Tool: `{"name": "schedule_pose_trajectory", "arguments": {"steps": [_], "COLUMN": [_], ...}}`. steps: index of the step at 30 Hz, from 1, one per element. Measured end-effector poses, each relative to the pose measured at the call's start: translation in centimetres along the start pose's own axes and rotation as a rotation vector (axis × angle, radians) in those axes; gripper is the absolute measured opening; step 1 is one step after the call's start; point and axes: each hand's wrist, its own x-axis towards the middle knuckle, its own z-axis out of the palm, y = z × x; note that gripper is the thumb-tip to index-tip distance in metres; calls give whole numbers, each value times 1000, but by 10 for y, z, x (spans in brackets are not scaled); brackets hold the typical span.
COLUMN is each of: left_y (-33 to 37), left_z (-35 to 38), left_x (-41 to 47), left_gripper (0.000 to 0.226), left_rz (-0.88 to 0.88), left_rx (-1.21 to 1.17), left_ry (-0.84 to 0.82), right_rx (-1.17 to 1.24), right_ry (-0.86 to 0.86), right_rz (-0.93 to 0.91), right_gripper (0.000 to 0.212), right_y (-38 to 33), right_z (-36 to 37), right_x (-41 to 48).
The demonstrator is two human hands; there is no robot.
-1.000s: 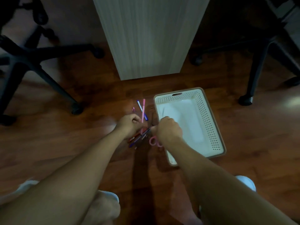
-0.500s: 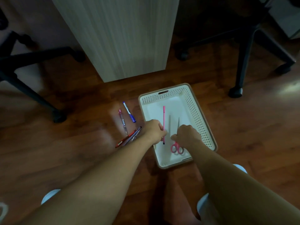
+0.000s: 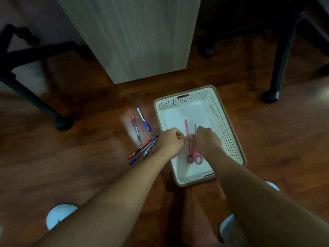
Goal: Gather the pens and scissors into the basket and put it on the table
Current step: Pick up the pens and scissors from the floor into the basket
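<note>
A white perforated basket (image 3: pixel 224 125) stands on the wooden floor. Inside it lie a pink pen (image 3: pixel 186 126) and pink-handled scissors (image 3: pixel 195 158). My left hand (image 3: pixel 170 140) is curled with its fingertips at the middle of the pink pen. My right hand (image 3: pixel 207 139) is closed over the scissors, whose blade tip and handles show on either side of it. On the floor left of the basket lie a blue marker (image 3: pixel 143 118), a pink-capped clear pen (image 3: pixel 136 130), a red pen (image 3: pixel 139 152) and a blue pen (image 3: pixel 144 152).
A pale wood-grain panel (image 3: pixel 138 38) rises behind the basket. Black office-chair legs with casters stand at the left (image 3: pixel 64 123) and right (image 3: pixel 269 97). My white shoes (image 3: pixel 60 216) show at the bottom edge.
Both hands went from the pens on the floor into the basket, carrying the pink pen and the scissors. Both items now rest on the basket floor.
</note>
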Motion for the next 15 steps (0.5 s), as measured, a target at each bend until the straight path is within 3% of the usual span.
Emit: {"name": "schedule_pose_trajectory", "arguments": {"steps": [3,6,10,11,12,15], "left_y": [-30,-65,-96,-103,-153,-178], "left_z": [-28,-52,-62,-62,-86,-77], "left_x": [-4,-8,-14,-12,-13,-11], "left_gripper": [20,20,19,16,12,10], "left_rz": [67,86,-67,-113,-197,-207], "left_rx": [-183,-111,-40,-25,-78,-4], "left_ry": [184,344,302,300,351,279], "right_rx": [59,112,161,190,151,136], "right_ry": [100,117,39,-15,-97,-256], "right_rz": [-58,-110,-140,-143,-217,-189], "right_gripper": [32,41,39,38,39,38], "right_y": [-27,-51,-74,-79,-132,-144], "right_z": [-13,-15,2,9,41,67], "right_x": [-8,-24,-36,-41,-50,-59]}}
